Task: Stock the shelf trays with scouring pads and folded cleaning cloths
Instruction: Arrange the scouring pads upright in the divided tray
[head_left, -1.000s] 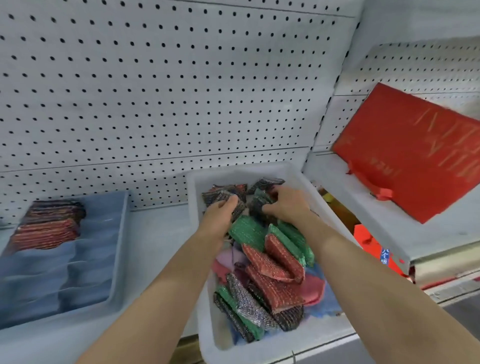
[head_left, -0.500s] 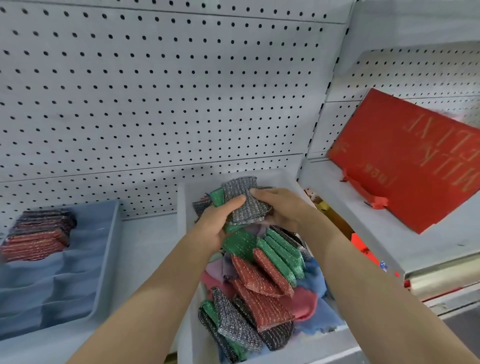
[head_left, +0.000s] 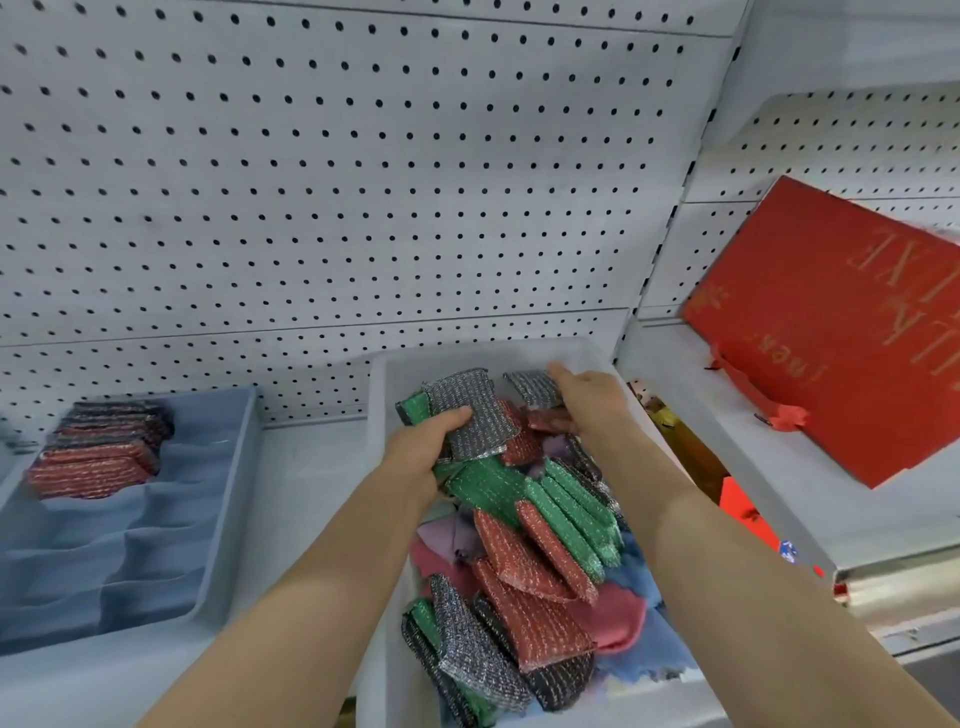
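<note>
A white bin (head_left: 519, 354) on the shelf holds a loose heap of green, red and silver scouring pads (head_left: 550, 525) over pink and blue cloths (head_left: 618, 618). My left hand (head_left: 423, 447) grips a small stack with a silver pad (head_left: 475, 410) on top and a green one behind, raised at the bin's far end. My right hand (head_left: 589, 397) reaches over another silver pad (head_left: 532, 387) at the back of the bin, fingers curled on it. A blue divided tray (head_left: 228, 499) at left holds a row of red and dark pads (head_left: 98, 452) in its far compartment.
White pegboard (head_left: 337, 182) backs the shelf. A red gift bag (head_left: 841, 332) lies on the raised shelf at right, with red items below it. The blue tray's nearer compartments hold nothing. Bare shelf surface (head_left: 306, 493) lies between tray and bin.
My right hand has left the stack and reached to a silver pad at the bin's back. The left hand still holds the stack, now alone.
</note>
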